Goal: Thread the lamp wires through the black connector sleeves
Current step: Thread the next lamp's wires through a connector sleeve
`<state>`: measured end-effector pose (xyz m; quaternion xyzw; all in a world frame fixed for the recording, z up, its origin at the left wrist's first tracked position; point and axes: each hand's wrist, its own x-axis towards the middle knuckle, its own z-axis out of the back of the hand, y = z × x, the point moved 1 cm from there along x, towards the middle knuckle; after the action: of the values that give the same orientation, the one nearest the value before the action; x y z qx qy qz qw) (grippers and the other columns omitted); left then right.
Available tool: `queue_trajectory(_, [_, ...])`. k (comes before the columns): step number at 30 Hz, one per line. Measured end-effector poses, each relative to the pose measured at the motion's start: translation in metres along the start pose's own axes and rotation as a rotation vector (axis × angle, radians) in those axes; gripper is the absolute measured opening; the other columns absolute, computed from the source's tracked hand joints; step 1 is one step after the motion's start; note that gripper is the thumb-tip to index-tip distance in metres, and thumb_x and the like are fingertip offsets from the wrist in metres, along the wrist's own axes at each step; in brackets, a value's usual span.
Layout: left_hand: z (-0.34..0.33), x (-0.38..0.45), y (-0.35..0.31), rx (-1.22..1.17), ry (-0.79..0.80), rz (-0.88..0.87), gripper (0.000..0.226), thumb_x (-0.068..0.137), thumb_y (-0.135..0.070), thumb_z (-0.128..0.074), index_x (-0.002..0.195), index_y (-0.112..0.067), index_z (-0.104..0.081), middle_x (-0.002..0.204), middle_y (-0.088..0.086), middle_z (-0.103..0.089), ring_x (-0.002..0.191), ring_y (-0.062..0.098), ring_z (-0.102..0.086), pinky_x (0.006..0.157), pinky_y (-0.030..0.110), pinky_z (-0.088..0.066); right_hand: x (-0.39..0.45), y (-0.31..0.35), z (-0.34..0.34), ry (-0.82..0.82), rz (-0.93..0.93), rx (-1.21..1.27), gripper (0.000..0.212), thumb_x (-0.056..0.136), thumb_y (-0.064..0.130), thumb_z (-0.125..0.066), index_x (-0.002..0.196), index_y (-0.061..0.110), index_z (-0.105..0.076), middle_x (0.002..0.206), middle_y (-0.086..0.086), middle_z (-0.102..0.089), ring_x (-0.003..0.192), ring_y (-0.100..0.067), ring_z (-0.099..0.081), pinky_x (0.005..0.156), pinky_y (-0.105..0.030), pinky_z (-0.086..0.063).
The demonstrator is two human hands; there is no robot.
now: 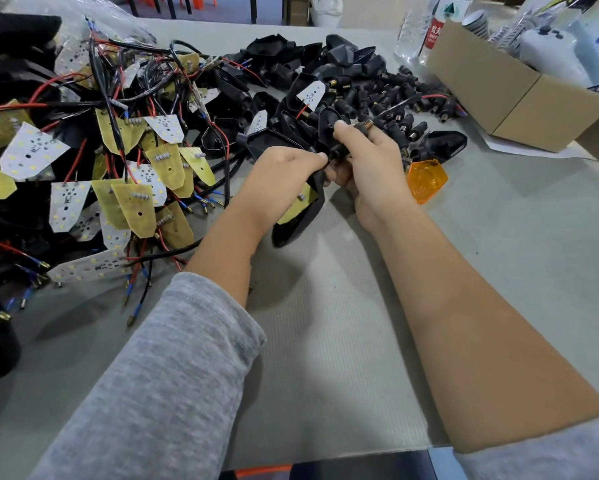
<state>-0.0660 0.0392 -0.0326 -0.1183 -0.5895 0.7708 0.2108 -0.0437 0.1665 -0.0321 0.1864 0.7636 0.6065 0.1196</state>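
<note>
Both hands are meeting over the grey bench (343,323), just in front of the heap of black connector sleeves (391,102). The left hand (284,174) is pinching a thin black wire (320,173) between curled fingertips, right at the mouth of one black sleeve (336,154). The right hand (371,168) is gripping that sleeve, fingers wrapped round it, its thumb pointing toward the heap; a brass threaded end (364,125) is poking out above its knuckles. A black lamp housing (301,216) with a yellowish board inside is hanging below the two hands, its lower tip touching the bench. Left of the sleeve heap, a tangle of LED boards with red and black wires (118,161) is spreading across the bench. An orange lens (426,180) is lying just right of the right hand, and a cardboard box (520,98) is sitting right of the sleeve heap.
</note>
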Motion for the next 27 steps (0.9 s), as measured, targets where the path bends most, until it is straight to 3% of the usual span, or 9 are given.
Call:
queue_trajectory(3, [-0.0025,0.0018,0.0006,0.011,-0.004,-0.022,0.028,0.096,-0.018,-0.052,0.08,-0.016,-0.075,0.083,0.004,-0.073,0.079,0.016,-0.059,0.081,0.031,-0.047,0.0008,-0.0003,-0.0005,-0.042,0.002,0.017,0.008,0.096,0.015,-0.058,0.094,0.007,-0.056,0.065,-0.002,-0.055,0.048,-0.015,-0.047,0.052,-0.03,-0.04])
queue_trajectory(8, [-0.0039,0.0038,0.0034,0.043,-0.055,-0.07,0.03,0.095,-0.015,-0.052,0.074,-0.023,-0.071,0.074,-0.006,-0.07,0.074,0.012,-0.059,0.072,0.022,-0.048,0.0022,0.0002,0.0,-0.021,0.002,-0.061,0.01,0.093,0.014,-0.06,0.087,0.01,-0.052,0.069,-0.004,-0.045,0.055,-0.019,-0.042,0.049,-0.027,-0.032])
queue_trajectory(12, [-0.0038,0.0044,0.0038,0.063,-0.065,-0.105,0.026,0.093,-0.011,-0.053,0.075,-0.015,-0.071,0.077,0.001,-0.072,0.071,0.009,-0.058,0.068,0.018,-0.047,-0.0013,0.0002,-0.0024,0.033,0.037,-0.121,0.02,0.093,0.011,-0.059,0.075,0.014,-0.05,0.059,0.0,-0.044,0.045,-0.014,-0.043,0.041,-0.021,-0.033])
queue_trajectory(17, [-0.0032,0.0037,0.0028,0.029,-0.084,-0.078,0.022,0.092,-0.012,-0.053,0.081,-0.005,-0.071,0.081,0.014,-0.071,0.069,0.012,-0.057,0.063,0.017,-0.045,-0.0023,0.0013,-0.0008,0.089,0.05,-0.151,0.017,0.094,0.016,-0.06,0.08,0.014,-0.052,0.06,-0.001,-0.047,0.046,-0.011,-0.044,0.042,-0.019,-0.033])
queue_trajectory(20, [-0.0029,0.0036,0.0011,-0.034,-0.102,-0.057,0.024,0.096,-0.016,-0.052,0.079,-0.015,-0.07,0.072,0.001,-0.07,0.069,0.009,-0.06,0.063,0.016,-0.048,-0.0002,0.0012,0.0013,0.091,0.03,-0.152,0.016,0.095,0.024,-0.062,0.087,0.012,-0.055,0.067,-0.004,-0.052,0.05,-0.012,-0.047,0.046,-0.02,-0.036])
queue_trajectory(25, [-0.0035,0.0029,0.0015,-0.039,-0.087,-0.041,0.015,0.096,-0.025,-0.053,0.104,-0.026,-0.066,0.082,0.016,-0.065,0.073,0.015,-0.059,0.067,0.023,-0.049,0.0051,0.0027,0.0055,-0.027,-0.009,0.052,0.013,0.096,0.021,-0.061,0.088,0.011,-0.057,0.069,-0.001,-0.055,0.047,-0.009,-0.044,0.05,-0.024,-0.039])
queue_trajectory(27, [-0.0025,0.0038,0.0029,-0.041,-0.109,-0.026,0.02,0.096,-0.03,-0.054,0.114,-0.029,-0.061,0.083,0.007,-0.061,0.072,0.01,-0.056,0.061,0.016,-0.046,0.0062,0.0032,0.0069,-0.069,-0.033,0.126,0.012,0.096,0.022,-0.061,0.089,0.013,-0.058,0.07,-0.001,-0.058,0.047,-0.009,-0.045,0.048,-0.022,-0.041])
